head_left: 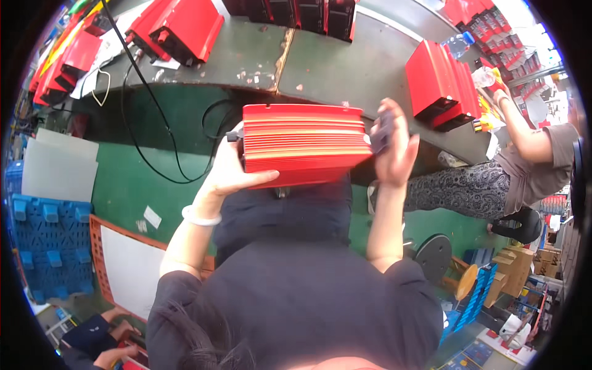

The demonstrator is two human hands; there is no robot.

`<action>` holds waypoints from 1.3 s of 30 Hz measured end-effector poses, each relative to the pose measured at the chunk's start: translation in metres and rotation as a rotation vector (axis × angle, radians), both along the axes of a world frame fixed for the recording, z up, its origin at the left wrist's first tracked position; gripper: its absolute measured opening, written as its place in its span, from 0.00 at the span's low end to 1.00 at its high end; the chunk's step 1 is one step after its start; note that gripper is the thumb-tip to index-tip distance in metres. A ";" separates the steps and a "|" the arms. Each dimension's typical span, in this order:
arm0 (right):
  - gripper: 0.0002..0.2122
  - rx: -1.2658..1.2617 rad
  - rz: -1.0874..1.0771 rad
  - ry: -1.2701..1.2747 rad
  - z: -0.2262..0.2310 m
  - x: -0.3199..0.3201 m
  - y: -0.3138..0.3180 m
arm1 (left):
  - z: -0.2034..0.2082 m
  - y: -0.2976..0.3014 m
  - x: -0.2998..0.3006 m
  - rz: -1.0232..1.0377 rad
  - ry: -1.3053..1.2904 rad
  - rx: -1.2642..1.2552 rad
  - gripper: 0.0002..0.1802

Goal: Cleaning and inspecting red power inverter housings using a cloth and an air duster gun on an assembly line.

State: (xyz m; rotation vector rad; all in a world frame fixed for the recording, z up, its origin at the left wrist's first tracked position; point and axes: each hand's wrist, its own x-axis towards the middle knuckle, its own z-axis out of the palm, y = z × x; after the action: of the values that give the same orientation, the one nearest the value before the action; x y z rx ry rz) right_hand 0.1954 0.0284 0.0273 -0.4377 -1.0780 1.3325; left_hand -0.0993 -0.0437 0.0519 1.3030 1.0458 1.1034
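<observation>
A red ribbed metal case (302, 139), which looks like a power inverter, is held level in front of my body, clear of the bench. My left hand (231, 169) is closed around its left end, the thumb lying along the near side. A small black fitting (233, 136) sticks out at that end. At the right end, my right hand (396, 148) has its fingers stretched and apart, slightly blurred. Between those fingers and the case shows a dark piece (383, 131); whether it belongs to the case or rests in the hand is unclear.
A dark green bench (246, 58) crosses ahead, bearing red cases (185, 31) at left and more red cases (436, 83) at right. A black cable (151, 92) hangs before it. Another person (524, 154) stands at right. Blue plastic pallets (52, 240) lie at left.
</observation>
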 end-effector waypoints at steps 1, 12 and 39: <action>0.22 -0.089 -0.092 -0.136 0.010 0.001 0.004 | -0.005 -0.009 -0.004 0.063 -0.003 -0.003 0.43; 0.06 0.480 -0.286 -1.009 0.028 -0.063 0.011 | -0.014 -0.045 -0.021 0.216 0.076 0.044 0.42; 0.09 -0.374 -0.191 -0.219 0.041 -0.047 0.066 | -0.030 -0.045 -0.049 0.571 -0.633 -0.168 0.28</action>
State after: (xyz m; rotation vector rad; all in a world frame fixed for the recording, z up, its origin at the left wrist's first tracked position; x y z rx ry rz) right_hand 0.1484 0.0943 0.0682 -0.9595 -0.9358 1.3364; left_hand -0.1482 -0.0891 0.0222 0.4497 1.0058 1.6690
